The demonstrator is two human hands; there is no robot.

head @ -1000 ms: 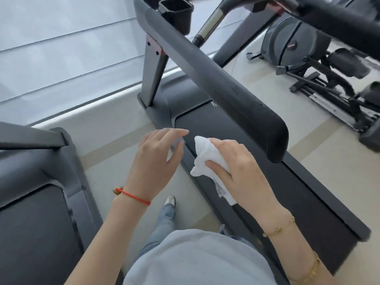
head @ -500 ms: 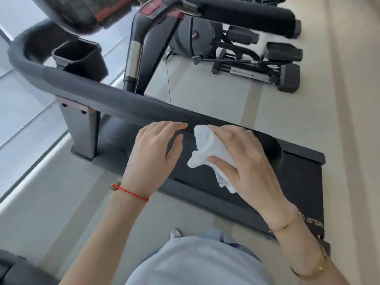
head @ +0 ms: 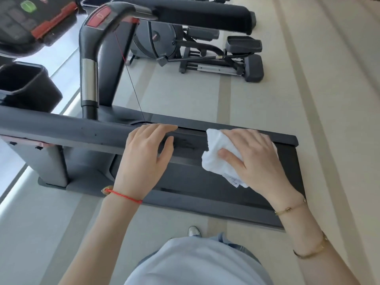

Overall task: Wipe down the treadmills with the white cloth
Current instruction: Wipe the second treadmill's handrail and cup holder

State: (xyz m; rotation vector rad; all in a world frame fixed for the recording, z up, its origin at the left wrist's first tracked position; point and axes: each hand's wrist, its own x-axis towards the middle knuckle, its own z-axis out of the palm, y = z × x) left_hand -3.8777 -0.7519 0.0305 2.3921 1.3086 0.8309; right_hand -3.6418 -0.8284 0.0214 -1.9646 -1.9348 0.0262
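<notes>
Pressing down on the dark grey padded side rail [head: 67,130] of the treadmill, the crumpled white cotton cloth [head: 218,159] sits near the rail's free end, bunched under the right hand [head: 255,161]. That hand covers most of the cloth, thumb across its near face and fingers curled over the far side, so it grips the cloth and holds it against the rail. A small printed label hangs from the cloth's lower edge.

The rail runs long across the view, from the grey upright post at the left to its rounded end at the right. Almost all of its unwiped length lies to the left of the cloth, so the wipe would likely travel leftward along that axis, or work the short stretch out to the tip first. The right hand is the one on the job.

The left hand [head: 148,153] lies on the same rail just left of the cloth, apart from it. Its fingers are straight and draped over the top edge, holding nothing; it seems to be steadying. It stands in the path of a leftward stroke and would need to shift.

Below the rail is the black running belt [head: 205,182]. Beyond stand a red-trimmed console handle [head: 98,17], a black cup holder [head: 24,85] and a grey elliptical trainer [head: 205,56] on the beige striped floor [head: 308,79].
</notes>
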